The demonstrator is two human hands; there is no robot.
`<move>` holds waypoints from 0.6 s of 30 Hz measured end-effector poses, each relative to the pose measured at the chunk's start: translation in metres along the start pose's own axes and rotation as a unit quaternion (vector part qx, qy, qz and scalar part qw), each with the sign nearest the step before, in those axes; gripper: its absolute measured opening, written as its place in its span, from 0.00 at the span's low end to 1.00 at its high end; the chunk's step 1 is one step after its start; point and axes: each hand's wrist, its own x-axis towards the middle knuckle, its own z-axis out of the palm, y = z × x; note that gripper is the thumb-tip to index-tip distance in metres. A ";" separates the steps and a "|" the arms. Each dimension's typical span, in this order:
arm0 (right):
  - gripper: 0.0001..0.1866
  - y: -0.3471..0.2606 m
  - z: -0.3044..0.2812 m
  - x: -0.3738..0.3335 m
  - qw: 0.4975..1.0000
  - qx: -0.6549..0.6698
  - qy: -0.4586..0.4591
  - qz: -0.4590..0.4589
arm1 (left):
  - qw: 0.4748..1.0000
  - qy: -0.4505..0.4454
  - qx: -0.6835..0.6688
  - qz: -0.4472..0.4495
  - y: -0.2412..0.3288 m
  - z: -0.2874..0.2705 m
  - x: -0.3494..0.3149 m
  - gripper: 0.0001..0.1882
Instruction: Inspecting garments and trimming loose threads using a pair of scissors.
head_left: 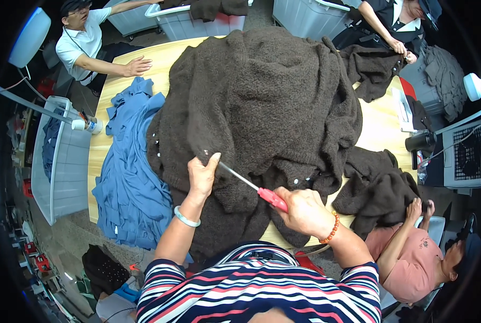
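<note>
A big dark brown knitted garment pile (273, 97) covers the middle of the table. My left hand (202, 175) is closed on a knit edge at the pile's near left, thumb pointing up, with a small pale spot beside it. In my right hand (308, 212) is a red-handled tool (273, 198) with a long thin metal shaft. The shaft slants up and left, its tip by my left thumb at the knit. Whether the tip touches the cloth I cannot tell. Small light buttons show on the knit in front of my right hand.
Blue garments (130, 172) lie along the left of the wooden table (96, 156). More brown knits (380, 185) lie at the right, handled by a person in pink. Two other people stand at the far corners. A grey bin (68, 167) stands left, a black cup (419, 141) right.
</note>
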 end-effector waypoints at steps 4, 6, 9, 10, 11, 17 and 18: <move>0.12 -0.004 -0.001 -0.010 0.999 -0.030 -0.019 -0.026 | 0.999 0.002 0.045 0.025 -0.002 0.002 -0.009 0.06; 0.12 -0.002 0.002 -0.014 0.996 -0.061 -0.053 -0.024 | 0.999 -0.013 0.028 0.011 0.003 0.003 -0.012 0.06; 0.12 -0.002 0.004 -0.017 0.997 -0.041 -0.059 -0.039 | 0.999 -0.021 0.044 0.010 -0.002 -0.001 -0.014 0.06; 0.12 -0.002 0.004 -0.017 0.997 -0.042 -0.059 -0.039 | 0.998 -0.021 0.049 0.014 -0.001 0.000 -0.015 0.06; 0.12 -0.003 0.005 -0.017 0.996 -0.053 -0.057 -0.034 | 0.999 -0.020 0.048 0.015 -0.005 -0.001 -0.017 0.06; 0.12 0.001 0.010 -0.022 0.994 -0.026 -0.098 -0.029 | 0.986 -0.027 -0.141 -0.080 -0.023 -0.016 -0.031 0.07; 0.12 0.002 0.009 -0.021 0.998 -0.026 -0.049 -0.037 | 0.986 -0.022 -0.142 -0.079 -0.030 -0.018 -0.033 0.07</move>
